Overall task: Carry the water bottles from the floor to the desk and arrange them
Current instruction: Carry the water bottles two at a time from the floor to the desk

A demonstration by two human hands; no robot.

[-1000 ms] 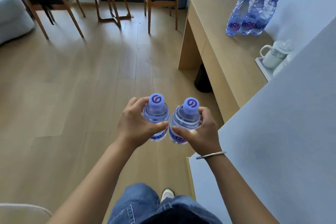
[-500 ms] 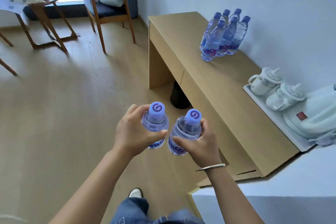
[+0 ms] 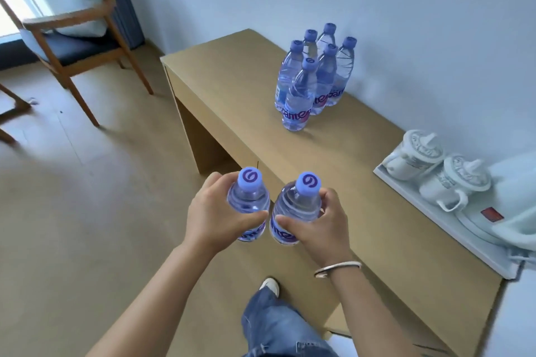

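Water bottles are being carried toward a pale wooden worktop (image 3: 232, 90) that runs from the centre of the view toward 4 o'clock, along a white wall. One bottle is gripped in each hand, upright, blue caps facing the camera, at the centre of the view and slightly toward 6 o'clock. The left bottle (image 3: 249, 206) is held by the left hand (image 3: 208, 217), its fingers (image 3: 213, 182) curled round the far side and the thumb pressed across the front. The right bottle (image 3: 295, 209) is held by the right hand (image 3: 322, 226) in the same wrapped grasp; a thin bracelet (image 3: 338, 267) is worn on that wrist. The two carried bottles are almost touching at their shoulders and appear to hang just at the near edge of the worktop, not yet set down.

At 1 o'clock, six standing bottles (image 3: 313, 78) are clustered upright near the wall, packed close together. At 3 o'clock, a white tray (image 3: 429, 211) with two lidded cups (image 3: 435, 165) is seen, well apart from the cluster.

For this step to be done well, both bottles are probably best kept upright and brought over the bare wood just beside the cluster, on its near side. Each base should be lowered flat before the grasp is loosened. Care is advised that the standing group is not knocked, since tall narrow bottles are likely to topple together.

A wooden chair (image 3: 72, 38) with a cushion stands at 10 o'clock on the floor.
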